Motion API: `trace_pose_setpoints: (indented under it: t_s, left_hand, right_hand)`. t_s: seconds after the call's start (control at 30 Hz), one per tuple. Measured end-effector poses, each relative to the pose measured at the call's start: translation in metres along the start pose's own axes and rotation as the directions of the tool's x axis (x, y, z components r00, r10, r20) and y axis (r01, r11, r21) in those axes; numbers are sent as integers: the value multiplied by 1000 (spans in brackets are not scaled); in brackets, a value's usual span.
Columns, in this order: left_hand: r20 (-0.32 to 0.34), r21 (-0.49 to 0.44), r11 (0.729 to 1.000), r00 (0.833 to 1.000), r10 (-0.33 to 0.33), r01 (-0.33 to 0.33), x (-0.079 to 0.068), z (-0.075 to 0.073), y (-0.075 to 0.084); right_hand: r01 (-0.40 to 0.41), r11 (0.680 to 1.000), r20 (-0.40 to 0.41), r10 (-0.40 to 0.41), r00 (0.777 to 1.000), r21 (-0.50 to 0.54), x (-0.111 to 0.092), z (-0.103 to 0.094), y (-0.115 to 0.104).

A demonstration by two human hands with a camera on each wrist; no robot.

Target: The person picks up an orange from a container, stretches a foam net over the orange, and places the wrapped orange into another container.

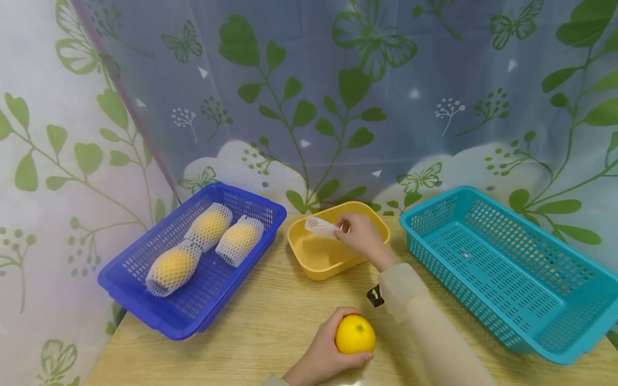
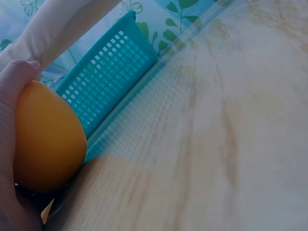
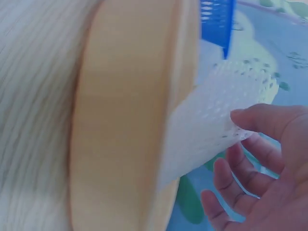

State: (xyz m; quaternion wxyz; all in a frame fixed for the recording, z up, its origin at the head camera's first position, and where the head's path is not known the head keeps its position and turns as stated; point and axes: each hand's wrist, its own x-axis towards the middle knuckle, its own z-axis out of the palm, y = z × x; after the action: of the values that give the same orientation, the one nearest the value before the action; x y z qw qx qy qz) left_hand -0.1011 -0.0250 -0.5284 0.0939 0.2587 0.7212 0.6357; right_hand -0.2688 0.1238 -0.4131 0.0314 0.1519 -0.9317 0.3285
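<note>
My left hand grips a bare yellow orange-like fruit low over the near part of the table, thumb and fingers curled around its sides. In the left wrist view the same fruit looks deeper orange. Over the yellow bin, my right hand pinches a white foam net sleeve between thumb and fingertips. The right wrist view has the sleeve hanging past the bin's rim, its lower end hidden by the wall. Several fruits in foam nets lie in the blue basket at left.
A teal basket stands on the right of the wooden table, with holes in its walls and floor. The yellow bin sits between the two baskets at the back. A patterned curtain hangs behind them. My right forearm crosses between bin and teal basket.
</note>
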Motion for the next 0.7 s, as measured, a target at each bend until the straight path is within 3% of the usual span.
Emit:
trace_pose_setpoints:
  t_s: [0.3,0.43,0.7]
  left_hand:
    - [-4,-11,1000,1000,10,-10,0,0,-1]
    - [-9,-7,1000,1000,28,-28,0,0,-2]
    - [10,-64,998,1000,3,-3,0,0,-2]
  right_hand:
    - [99,985,-194,-71,978,138,-22,-27,-14]
    - [142,977,-257,-99,961,157,-30,-35,-18]
    - [219,965,-352,-156,923,147,-50,-44,-26]
